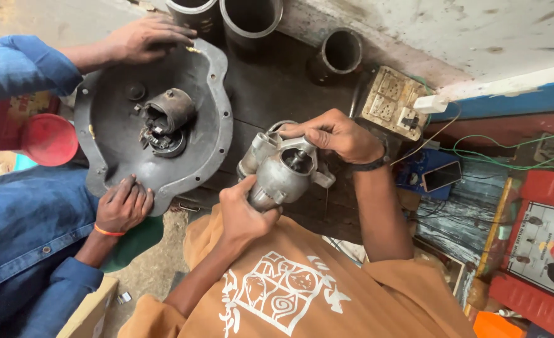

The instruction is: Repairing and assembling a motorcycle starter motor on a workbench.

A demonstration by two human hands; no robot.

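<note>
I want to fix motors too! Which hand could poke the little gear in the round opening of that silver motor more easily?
Probably the right hand. Its fingers already rest on top of the silver motor, beside the opening. The left hand is wrapped around the body from below, holding it steady.

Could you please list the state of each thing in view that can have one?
Starter motor: held off the bench, open end up.
Left hand: gripping the motor's body.
Right hand: gripping the motor's top.
Housing plate: flat on the bench, held by a co-worker's two hands.
Cylinder sleeves: upright, open, hollow.
Phone: lying flat, screen dark.
Socket board: white plug inserted.
</note>
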